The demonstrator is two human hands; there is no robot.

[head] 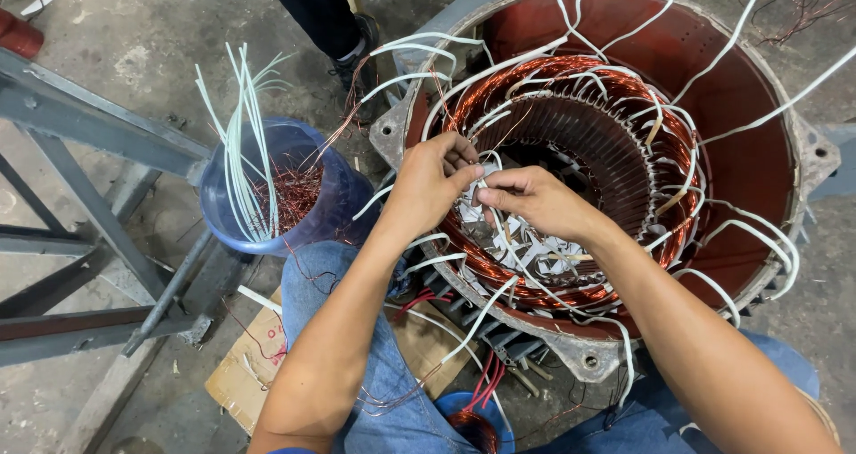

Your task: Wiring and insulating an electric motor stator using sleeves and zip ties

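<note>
The fingertips of both hands are meeting and pinching a white insulating sleeve [486, 179] at the 9 o'clock edge of the copper winding [571, 106]. The left hand [430, 186] is curling over the sleeve; the right hand [535, 200] is gripping it between thumb and forefinger. The winding is sitting inside the red stator housing [740, 88]. A blue bucket [330, 209] holding copper scrap and sleeve lengths is standing at 9 o'clock of the housing, just beside it
</note>
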